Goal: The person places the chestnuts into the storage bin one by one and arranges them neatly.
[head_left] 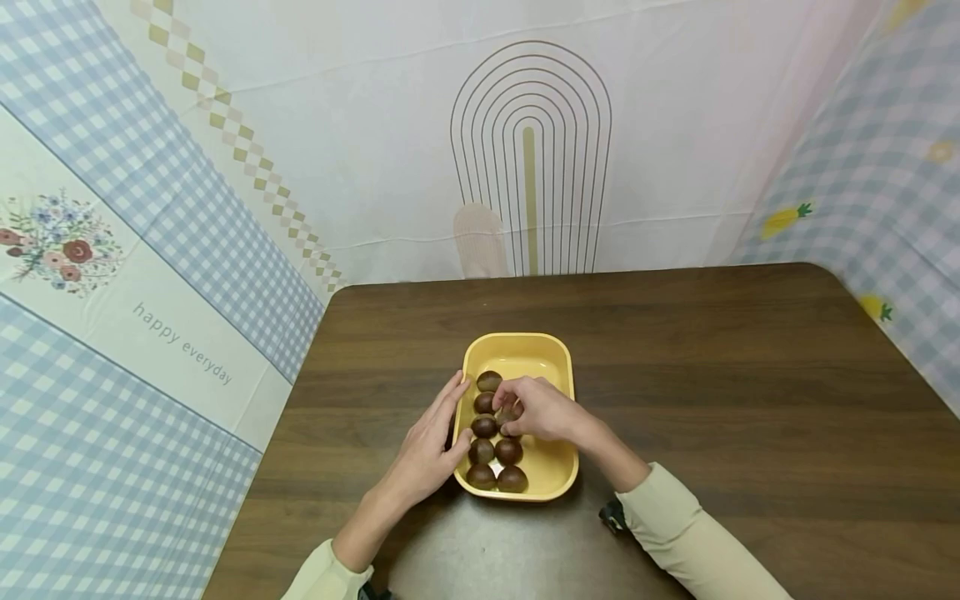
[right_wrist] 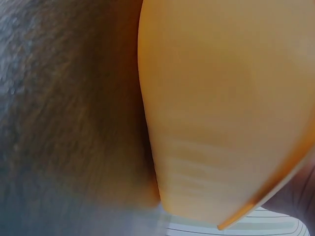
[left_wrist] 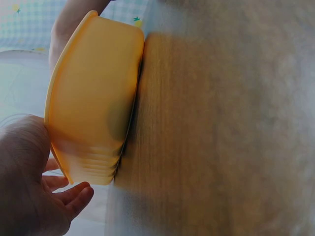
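A yellow rectangular tub [head_left: 551, 475] with rounded corners holds several dark brown, glossy passion fruits [head_left: 512, 479], lined up in two columns on its left side. My right hand [head_left: 543, 408] reaches in over the right rim and pinches one passion fruit [head_left: 509, 419] in the right column between thumb and fingers. Along the left rim lies my left hand [head_left: 431, 446], its fingers stretched forward and its thumb over the edge by the fruits. In the left wrist view, the left fingers [left_wrist: 78, 201] are loosely extended beside the tub's outer wall. The right wrist view shows mostly the tub's wall [right_wrist: 221, 98].
The tub stands on a dark wood-grain table [head_left: 712, 375], near its front. A white patterned cloth [head_left: 375, 125] hangs behind the table, with checked cloth [head_left: 97, 158] at the left and more at the right. A black wrist strap [head_left: 613, 517] shows at the right sleeve.
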The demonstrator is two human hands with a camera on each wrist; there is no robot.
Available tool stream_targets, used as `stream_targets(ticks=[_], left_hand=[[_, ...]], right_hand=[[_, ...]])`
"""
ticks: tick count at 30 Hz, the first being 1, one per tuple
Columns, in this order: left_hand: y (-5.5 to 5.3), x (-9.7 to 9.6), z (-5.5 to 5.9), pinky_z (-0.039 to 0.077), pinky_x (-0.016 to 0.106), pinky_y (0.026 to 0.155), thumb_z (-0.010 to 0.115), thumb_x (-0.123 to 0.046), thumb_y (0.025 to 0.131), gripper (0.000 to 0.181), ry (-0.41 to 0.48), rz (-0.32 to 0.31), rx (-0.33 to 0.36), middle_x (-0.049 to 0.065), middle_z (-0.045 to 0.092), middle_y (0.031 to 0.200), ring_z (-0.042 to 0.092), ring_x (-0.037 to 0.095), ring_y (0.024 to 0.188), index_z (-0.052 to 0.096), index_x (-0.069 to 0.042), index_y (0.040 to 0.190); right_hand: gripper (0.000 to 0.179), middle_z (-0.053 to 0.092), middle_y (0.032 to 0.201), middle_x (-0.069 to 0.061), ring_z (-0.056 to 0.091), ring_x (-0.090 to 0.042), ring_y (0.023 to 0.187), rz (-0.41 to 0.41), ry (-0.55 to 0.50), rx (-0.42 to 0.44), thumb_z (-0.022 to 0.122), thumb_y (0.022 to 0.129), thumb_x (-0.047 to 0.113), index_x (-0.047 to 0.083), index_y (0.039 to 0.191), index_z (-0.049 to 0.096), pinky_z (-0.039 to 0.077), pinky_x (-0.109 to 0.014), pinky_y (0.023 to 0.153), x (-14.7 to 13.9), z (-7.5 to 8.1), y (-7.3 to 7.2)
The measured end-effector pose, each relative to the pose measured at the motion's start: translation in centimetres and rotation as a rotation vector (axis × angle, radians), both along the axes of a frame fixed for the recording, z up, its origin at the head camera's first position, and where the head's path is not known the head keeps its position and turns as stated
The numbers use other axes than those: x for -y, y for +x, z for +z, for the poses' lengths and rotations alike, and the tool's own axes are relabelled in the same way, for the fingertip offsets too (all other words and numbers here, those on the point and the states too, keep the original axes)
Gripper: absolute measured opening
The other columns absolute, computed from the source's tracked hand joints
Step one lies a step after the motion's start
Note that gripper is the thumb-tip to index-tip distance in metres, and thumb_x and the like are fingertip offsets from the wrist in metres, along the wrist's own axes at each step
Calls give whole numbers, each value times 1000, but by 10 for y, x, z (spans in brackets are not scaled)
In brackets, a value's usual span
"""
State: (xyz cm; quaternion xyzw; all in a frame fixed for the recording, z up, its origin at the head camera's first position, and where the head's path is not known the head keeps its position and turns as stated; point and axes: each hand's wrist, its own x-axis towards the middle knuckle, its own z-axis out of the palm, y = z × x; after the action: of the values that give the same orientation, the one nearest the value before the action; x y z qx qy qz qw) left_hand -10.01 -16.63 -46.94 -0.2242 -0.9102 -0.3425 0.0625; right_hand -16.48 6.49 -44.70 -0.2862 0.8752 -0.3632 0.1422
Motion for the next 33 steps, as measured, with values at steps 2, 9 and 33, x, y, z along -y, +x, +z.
stream_targets(ticks=[2, 9, 33], left_hand=[[0, 0, -1, 43, 60, 112, 64, -13, 97, 72, -2, -1, -4, 13, 30, 173, 40, 33, 152, 38, -5, 164], [-2, 0, -2, 44, 61, 111, 65, -12, 97, 72, -3, -4, -5, 12, 30, 173, 41, 33, 152, 38, -5, 164], [-22, 28, 16, 31, 67, 118, 60, -22, 108, 55, -128, -20, -57, 17, 45, 164, 36, 39, 154, 47, -4, 159]], right_hand=[[26, 73, 92, -4, 68, -16, 83, -2, 5, -3, 88, 80, 0, 7, 101, 73, 56, -28, 72, 0, 0, 1], [24, 74, 95, -4, 67, -15, 86, -20, -3, -20, 86, 82, 0, 7, 102, 73, 56, -30, 78, 0, 0, 0], [24, 78, 115, -8, 72, -19, 101, 61, -164, -163, 60, 107, 5, 4, 124, 76, 59, -34, 86, -60, 26, -3]])
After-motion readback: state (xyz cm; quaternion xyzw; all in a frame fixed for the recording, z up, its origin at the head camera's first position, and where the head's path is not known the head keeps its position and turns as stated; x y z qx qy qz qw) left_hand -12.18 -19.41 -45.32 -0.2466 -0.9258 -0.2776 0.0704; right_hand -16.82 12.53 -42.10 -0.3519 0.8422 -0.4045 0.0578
